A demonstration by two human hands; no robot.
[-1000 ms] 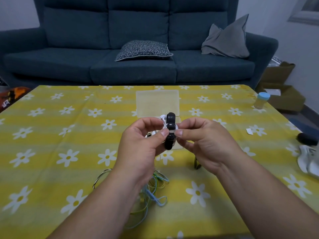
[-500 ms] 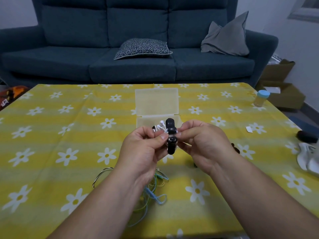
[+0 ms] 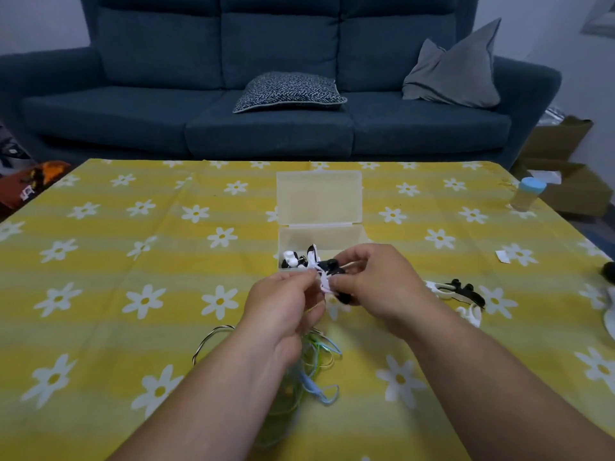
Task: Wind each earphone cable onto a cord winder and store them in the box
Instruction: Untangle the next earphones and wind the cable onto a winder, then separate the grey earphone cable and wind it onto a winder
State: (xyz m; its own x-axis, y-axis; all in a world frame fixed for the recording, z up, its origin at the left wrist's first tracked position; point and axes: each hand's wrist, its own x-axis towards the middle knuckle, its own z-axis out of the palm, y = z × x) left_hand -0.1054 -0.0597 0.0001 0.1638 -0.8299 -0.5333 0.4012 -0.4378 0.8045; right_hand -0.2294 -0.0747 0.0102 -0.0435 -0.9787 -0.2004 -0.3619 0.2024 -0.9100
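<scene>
Presently: black plastic cord winder (image 3: 332,263), wrapped in white earphone cable (image 3: 322,281), held just before the open clear plastic box (image 3: 332,239). Right hand (image 3: 379,284) fingers grip winder; left hand (image 3: 283,304) fingers pinch cable. Long axis points boxward; right hand nearer.

The left forearm (image 3: 213,390) and right forearm (image 3: 492,387), both bare, rise from below and converge until the hands almost meet at their fingertips. The left hand (image 3: 283,309) shows its back, fingers curled, thumb and forefinger pinching a white cable (image 3: 321,281) right against the other hand's fingertips. The right hand (image 3: 379,284), just beside it and slightly farther out, curls its fingers round a black cord winder (image 3: 332,264).
</scene>
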